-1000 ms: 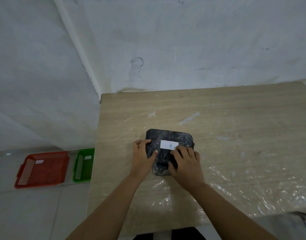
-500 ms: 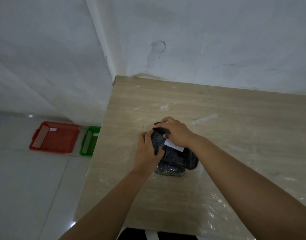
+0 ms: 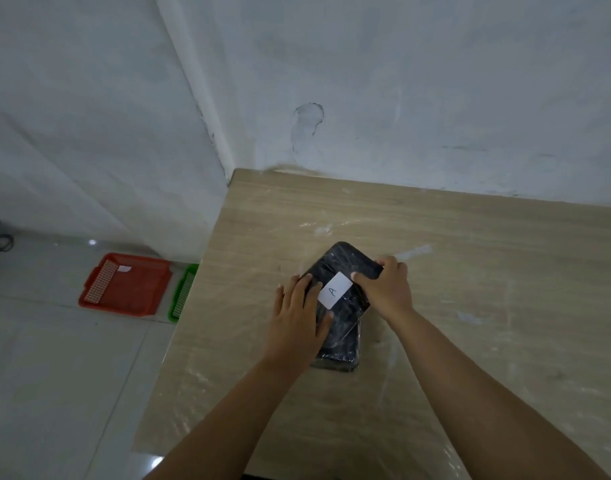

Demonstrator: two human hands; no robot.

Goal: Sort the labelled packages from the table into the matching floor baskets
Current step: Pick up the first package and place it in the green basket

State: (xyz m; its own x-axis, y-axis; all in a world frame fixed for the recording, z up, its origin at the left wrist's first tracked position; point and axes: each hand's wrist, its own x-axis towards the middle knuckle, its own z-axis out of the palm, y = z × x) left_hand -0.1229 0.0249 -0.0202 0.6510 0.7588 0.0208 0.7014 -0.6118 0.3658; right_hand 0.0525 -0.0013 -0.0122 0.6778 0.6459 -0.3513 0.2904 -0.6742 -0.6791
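Package (image 3: 345,268) (labelled A) gripped by both hands.

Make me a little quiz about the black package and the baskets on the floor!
1. Which letter is on the white label of the black package?
2. True or false: the red basket stands on the table.
3. Which hand covers the package's far right corner: A) left hand B) right hand?

Key: 1. A. 2. False, it is on the floor beside the green basket. 3. B.
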